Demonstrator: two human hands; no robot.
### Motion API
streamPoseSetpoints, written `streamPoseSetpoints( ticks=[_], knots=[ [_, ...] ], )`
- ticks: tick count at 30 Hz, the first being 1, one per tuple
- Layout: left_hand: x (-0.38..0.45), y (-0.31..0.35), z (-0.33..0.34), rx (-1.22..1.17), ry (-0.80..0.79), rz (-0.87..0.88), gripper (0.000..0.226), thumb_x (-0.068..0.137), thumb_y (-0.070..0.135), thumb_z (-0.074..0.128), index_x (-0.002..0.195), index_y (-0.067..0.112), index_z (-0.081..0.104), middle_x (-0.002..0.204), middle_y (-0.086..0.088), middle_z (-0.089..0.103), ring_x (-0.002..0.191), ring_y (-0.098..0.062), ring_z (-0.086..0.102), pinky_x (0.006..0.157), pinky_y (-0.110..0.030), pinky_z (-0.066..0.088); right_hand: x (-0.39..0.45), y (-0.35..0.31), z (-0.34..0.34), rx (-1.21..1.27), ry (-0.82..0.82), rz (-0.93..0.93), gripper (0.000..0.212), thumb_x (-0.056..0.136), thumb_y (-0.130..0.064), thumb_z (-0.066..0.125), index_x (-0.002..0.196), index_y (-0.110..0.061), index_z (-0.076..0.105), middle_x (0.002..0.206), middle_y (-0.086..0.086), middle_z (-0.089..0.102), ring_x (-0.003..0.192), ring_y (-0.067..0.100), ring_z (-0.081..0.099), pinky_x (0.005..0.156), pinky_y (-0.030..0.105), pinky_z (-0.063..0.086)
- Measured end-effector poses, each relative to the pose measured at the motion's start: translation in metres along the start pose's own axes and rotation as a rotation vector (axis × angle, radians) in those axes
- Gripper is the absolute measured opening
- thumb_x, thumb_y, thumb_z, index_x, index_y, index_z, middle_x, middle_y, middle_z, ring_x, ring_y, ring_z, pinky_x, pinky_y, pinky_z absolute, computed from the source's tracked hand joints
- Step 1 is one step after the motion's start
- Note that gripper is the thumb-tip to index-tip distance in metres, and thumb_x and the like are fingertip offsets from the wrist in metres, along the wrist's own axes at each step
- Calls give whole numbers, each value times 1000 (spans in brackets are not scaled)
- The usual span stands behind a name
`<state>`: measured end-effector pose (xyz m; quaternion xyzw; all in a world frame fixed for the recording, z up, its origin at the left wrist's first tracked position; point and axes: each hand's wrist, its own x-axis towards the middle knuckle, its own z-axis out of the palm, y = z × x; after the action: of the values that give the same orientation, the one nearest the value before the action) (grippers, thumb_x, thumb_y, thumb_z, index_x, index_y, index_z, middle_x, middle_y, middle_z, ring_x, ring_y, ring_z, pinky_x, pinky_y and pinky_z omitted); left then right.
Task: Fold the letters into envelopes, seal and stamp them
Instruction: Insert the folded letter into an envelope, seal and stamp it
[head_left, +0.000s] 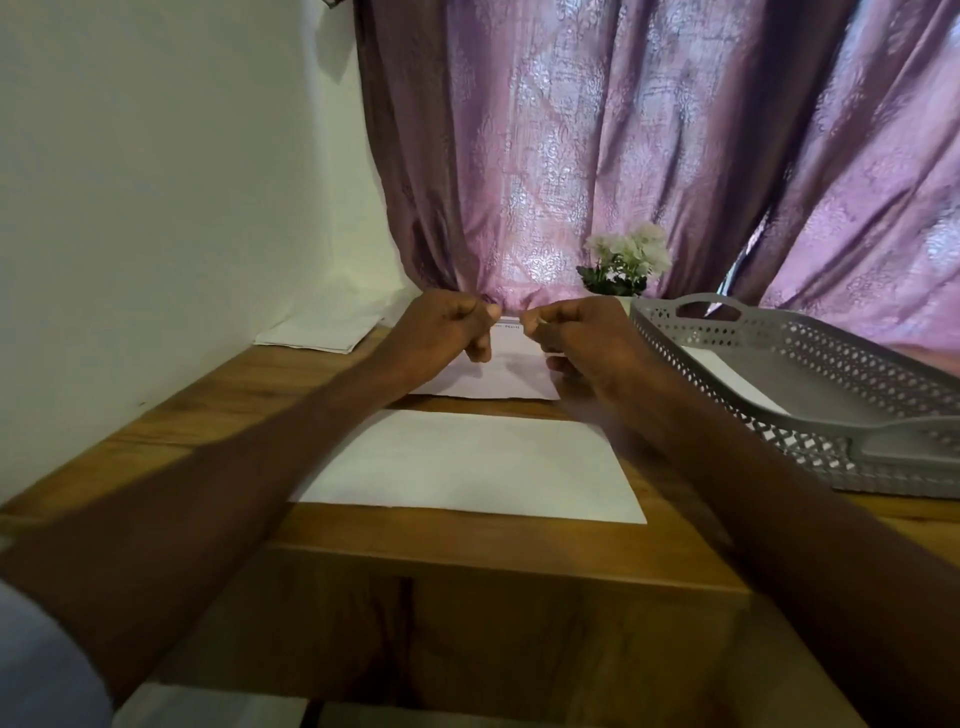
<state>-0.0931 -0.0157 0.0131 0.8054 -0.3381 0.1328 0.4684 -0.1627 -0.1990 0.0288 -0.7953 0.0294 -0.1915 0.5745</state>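
- White envelope (467, 462): lies flat on the wooden table (218, 410), nearest the viewer, at 6 o'clock from both hands and untouched by either.
- Folded letter (498, 376): a white sheet just beyond the envelope, at its 12 o'clock. Its near edge rests on the table; its far edge, bearing a line of print too small to read, is raised between the hands.
- Left hand (447, 330): fingers curled in, thumb and forefinger pinched closed on the letter's far edge at the left.
- Right hand (576, 338): fingers likewise curled, thumb and forefinger pinched closed on the same far edge at the right. The two pinches sit close together, nearly touching.
- Grey perforated tray (810, 353): on the table at 3 o'clock from the right hand, with white paper lying inside.
- Second white sheet stack (317, 330): flat at the table's far left corner, at 9 o'clock from the left hand, against the white wall (156, 182).
- Small potted white flowers (626, 260): at 12 o'clock from the right hand, in front of the purple curtain (623, 130).
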Motion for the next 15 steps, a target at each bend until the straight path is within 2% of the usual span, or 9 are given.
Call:
streamPoseSetpoints(
  ticks=[1, 3, 5, 7, 9, 11, 13, 15],
  knots=[
    [0, 0, 1, 54, 2, 20, 39, 106, 28, 55, 82, 4, 73, 71, 4, 71, 66, 0, 65, 70, -4, 47, -6, -1, -4, -42, 3, -28, 9, 91, -15, 77, 99, -12, 81, 63, -8, 68, 63, 11, 59, 49, 20, 49],
    [0, -2, 1, 129, 21, 56, 40, 105, 29, 57, 78, 4, 72, 68, 7, 69, 65, 1, 63, 71, -2, 44, -19, -2, -13, -106, 13, -76, 6, 89, -9, 77, 91, -13, 81, 61, -7, 71, 62, 13, 64, 59, 28, 56],
    [0, -1, 2, 190, 45, 101, 34, 104, 31, 60, 78, 10, 71, 69, 7, 68, 65, -2, 62, 72, -8, 45, -35, -4, -22, -130, -1, -114, 8, 89, -8, 77, 88, -14, 82, 70, 0, 76, 68, 21, 70, 68, 38, 62],
    [-4, 2, -1, 233, 62, 158, 28, 102, 31, 63, 81, 13, 70, 72, 4, 70, 68, -5, 63, 70, -15, 47, -51, -7, -32, -156, -21, -134, 8, 88, -11, 78, 89, -17, 83, 78, 3, 79, 78, 28, 76, 76, 42, 65],
    [-7, 4, -2, 278, 78, 219, 25, 100, 28, 67, 85, 8, 70, 76, -3, 72, 72, -16, 64, 71, -29, 53, -66, -10, -40, -167, -35, -163, 10, 86, -9, 79, 89, -18, 83, 80, 2, 80, 81, 27, 77, 77, 39, 65],
    [-9, 11, -1, 362, 71, 251, 24, 99, 27, 68, 89, 5, 72, 80, -9, 73, 74, -26, 64, 75, -43, 55, -80, -11, -47, -189, -43, -207, 13, 83, -4, 80, 88, -16, 84, 80, -1, 80, 77, 19, 78, 74, 32, 65],
    [-15, 25, 2, 407, 32, 261, 25, 98, 31, 68, 92, 8, 73, 84, -6, 74, 77, -23, 65, 76, -47, 56, -94, -11, -54, -230, -76, -224, 14, 80, -2, 81, 83, -16, 83, 78, -2, 80, 73, 14, 77, 67, 20, 61],
    [-28, 41, 10, 400, -31, 285, 23, 96, 36, 66, 95, 15, 74, 87, 0, 75, 80, -18, 66, 76, -45, 57, -106, -11, -61, -254, -107, -214, 15, 77, -1, 84, 77, -17, 81, 73, -3, 79, 67, 12, 75, 62, 15, 56]
  ],
)
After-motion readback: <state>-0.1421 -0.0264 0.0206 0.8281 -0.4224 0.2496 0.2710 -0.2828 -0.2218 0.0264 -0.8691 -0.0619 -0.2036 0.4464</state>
